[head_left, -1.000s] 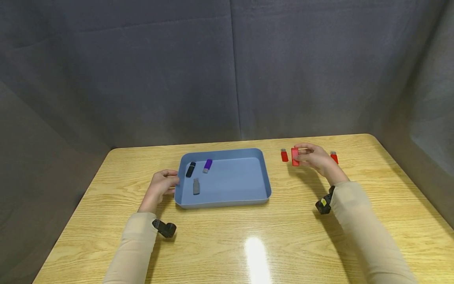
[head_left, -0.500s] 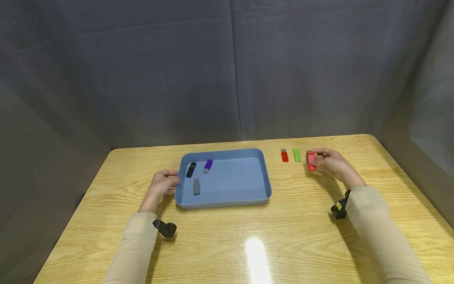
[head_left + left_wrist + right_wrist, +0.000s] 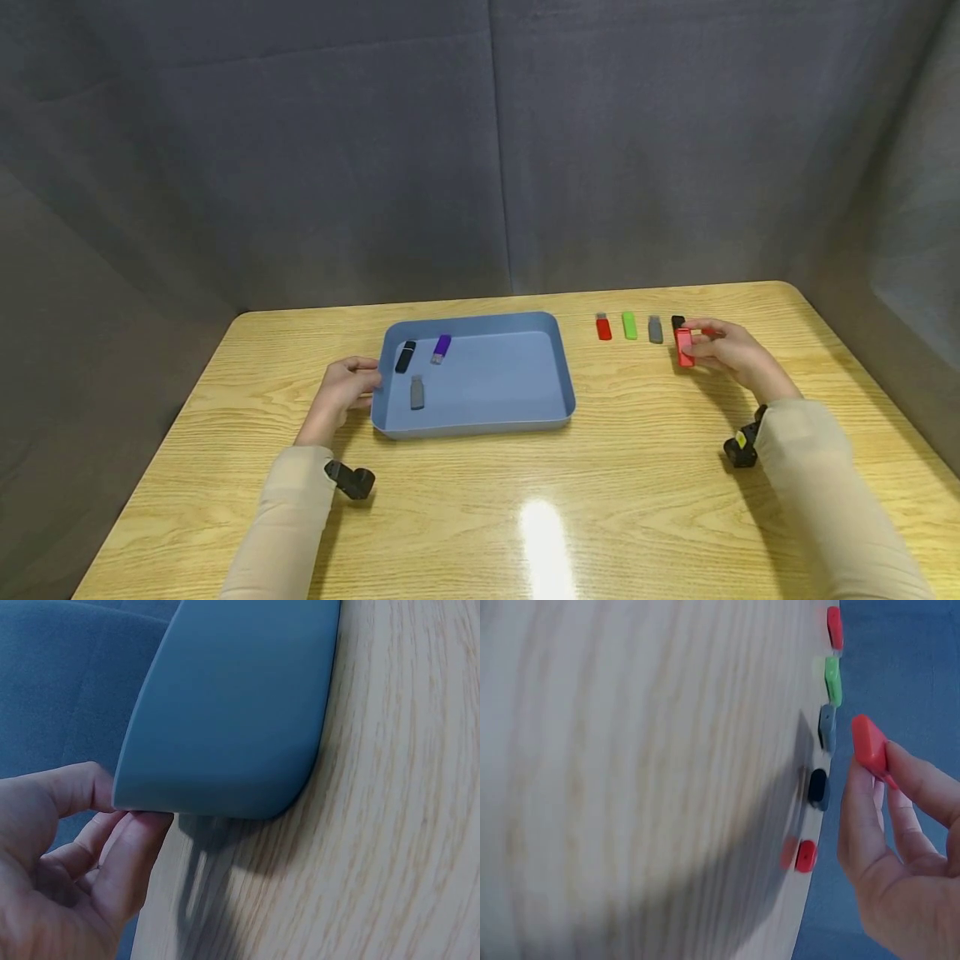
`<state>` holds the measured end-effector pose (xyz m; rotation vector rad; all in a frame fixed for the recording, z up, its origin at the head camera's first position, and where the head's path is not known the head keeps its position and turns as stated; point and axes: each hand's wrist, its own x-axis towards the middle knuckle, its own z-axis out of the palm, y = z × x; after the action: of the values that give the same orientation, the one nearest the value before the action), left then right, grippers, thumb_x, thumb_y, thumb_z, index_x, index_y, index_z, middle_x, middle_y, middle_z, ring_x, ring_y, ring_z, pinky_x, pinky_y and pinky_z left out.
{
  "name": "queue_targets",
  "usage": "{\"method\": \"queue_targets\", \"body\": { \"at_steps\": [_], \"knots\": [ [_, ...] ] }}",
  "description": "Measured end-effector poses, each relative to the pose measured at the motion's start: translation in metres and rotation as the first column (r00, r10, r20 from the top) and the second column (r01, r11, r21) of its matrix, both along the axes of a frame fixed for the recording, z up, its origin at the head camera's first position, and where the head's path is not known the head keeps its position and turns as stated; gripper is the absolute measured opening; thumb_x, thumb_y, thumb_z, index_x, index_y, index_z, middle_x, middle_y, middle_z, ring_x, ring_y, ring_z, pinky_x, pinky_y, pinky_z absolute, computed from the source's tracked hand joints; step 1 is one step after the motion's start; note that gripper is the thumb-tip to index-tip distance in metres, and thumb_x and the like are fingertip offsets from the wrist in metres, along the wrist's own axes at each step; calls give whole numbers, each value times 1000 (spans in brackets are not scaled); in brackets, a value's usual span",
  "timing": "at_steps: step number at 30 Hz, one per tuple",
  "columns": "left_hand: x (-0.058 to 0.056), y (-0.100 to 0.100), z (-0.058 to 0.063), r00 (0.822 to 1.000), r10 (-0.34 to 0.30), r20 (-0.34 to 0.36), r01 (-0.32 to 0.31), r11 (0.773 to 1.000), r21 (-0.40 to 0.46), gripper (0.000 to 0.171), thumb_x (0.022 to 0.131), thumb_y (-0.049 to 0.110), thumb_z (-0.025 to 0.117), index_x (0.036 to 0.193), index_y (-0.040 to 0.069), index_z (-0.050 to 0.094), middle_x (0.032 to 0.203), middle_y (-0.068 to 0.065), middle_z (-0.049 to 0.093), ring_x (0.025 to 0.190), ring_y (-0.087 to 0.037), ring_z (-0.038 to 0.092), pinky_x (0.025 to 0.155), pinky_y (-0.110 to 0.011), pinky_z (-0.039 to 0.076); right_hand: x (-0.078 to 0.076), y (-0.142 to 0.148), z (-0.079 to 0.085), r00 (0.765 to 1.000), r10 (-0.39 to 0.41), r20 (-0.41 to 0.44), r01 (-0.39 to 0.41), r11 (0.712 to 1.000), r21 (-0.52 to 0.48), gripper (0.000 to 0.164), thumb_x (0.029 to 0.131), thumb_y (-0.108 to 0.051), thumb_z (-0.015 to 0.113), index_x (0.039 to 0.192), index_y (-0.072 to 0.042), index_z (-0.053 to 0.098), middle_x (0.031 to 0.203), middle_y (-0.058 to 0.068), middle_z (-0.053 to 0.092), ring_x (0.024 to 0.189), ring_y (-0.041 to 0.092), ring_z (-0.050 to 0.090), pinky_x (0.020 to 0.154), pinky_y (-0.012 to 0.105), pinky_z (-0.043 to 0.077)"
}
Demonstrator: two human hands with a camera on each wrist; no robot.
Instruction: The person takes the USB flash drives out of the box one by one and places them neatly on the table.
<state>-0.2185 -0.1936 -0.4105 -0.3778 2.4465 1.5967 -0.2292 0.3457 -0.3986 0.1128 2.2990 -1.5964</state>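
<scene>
- Presently, your right hand (image 3: 738, 357) is part-closed, with a red stick (image 3: 686, 348) pinched between thumb and fingertips, clear of the table (image 3: 637, 500).
- Row below, head view, from the left: second red stick (image 3: 603, 327), green stick (image 3: 629, 326), grey stick (image 3: 656, 330), black stick (image 3: 678, 322), end red stick (image 3: 806, 856). Your hand partly covers the last; the right wrist view shows it better.
- Left hand: fingers bent, gripping the near-left wall of the blue tray (image 3: 495, 375); well apart from the row.
- Judgement: the step in hand is holding the stick over the row. Pinch lightly but squarely; its smooth-looking faces could twist.
- Suggest enough height for your trailing fingers to miss the black and end red sticks, and a steady left hand, so the tray doesn't slide.
</scene>
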Motion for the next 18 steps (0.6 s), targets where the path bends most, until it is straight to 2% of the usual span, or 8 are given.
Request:
{"method": "queue_targets", "body": {
  "at_steps": [5, 6, 11, 12, 14, 16, 18],
  "knots": [
    [0, 0, 1, 1000, 6, 5, -6, 1000, 2, 44, 88, 13, 58, 128, -3, 53, 107, -12, 64, 82, -8, 61, 66, -21, 52, 3, 8, -1, 999, -16, 33, 16, 1000, -18, 63, 94, -3, 54, 147, 5, 21, 158, 27, -2, 86, -16, 47, 79, 11, 50],
    [0, 0, 1, 1000, 8, 7, -8, 1000, 3, 44, 88, 13, 58, 128, -3, 53, 105, -10, 64, 82, -9, 61, 65, -21, 52, 3, 10, -1, 999, -22, 37, 23, 1000, -20, 63, 94, -2, 53, 147, 6, 20, 158, 27, -3, 85, -16, 48, 79, 11, 51],
    [-1, 0, 0, 1000, 16, 11, -16, 1000, 7, 43, 87, 12, 58, 127, -2, 54, 102, -7, 63, 82, -9, 60, 65, -20, 52, 6, 17, -4, 998, -38, 51, 37, 999, 19, 66, 95, -4, 53, 148, 8, 16, 152, 31, 13, 82, -18, 48, 77, 13, 52],
    [-1, 0, 0, 1000, 17, 11, -17, 1000, 7, 43, 87, 12, 58, 127, -2, 54, 102, -7, 63, 82, -9, 60, 64, -20, 52, 7, 18, -5, 998, -44, 49, 43, 999, 24, 66, 95, -5, 54, 148, 8, 17, 147, 31, 23, 82, -17, 49, 77, 14, 52],
    [-1, 0, 0, 1000, 16, 13, -16, 1000, 5, 43, 88, 13, 58, 128, -1, 54, 104, -8, 63, 82, -8, 60, 65, -20, 52, 8, 21, -5, 997, -55, 48, 54, 998, 31, 66, 94, -6, 56, 147, 8, 19, 132, 20, 45, 81, -15, 50, 76, 15, 53],
    [-1, 0, 0, 1000, 15, 15, -15, 1000, 0, 43, 88, 13, 58, 128, -1, 54, 106, -9, 63, 82, -9, 60, 65, -20, 52, 9, 24, -5, 997, -56, 47, 54, 998, 28, 65, 94, -6, 56, 146, 9, 19, 113, 3, 58, 80, -14, 52, 75, 15, 54],
    [-1, 0, 0, 1000, 18, 15, -18, 1000, -3, 43, 87, 13, 58, 127, -1, 54, 107, -10, 63, 83, -9, 60, 65, -20, 52, 10, 26, -5, 997, -65, 45, 64, 998, 19, 66, 93, -5, 57, 145, 10, 20, 93, -18, 54, 79, -11, 56, 74, 16, 54]
  ]
}}
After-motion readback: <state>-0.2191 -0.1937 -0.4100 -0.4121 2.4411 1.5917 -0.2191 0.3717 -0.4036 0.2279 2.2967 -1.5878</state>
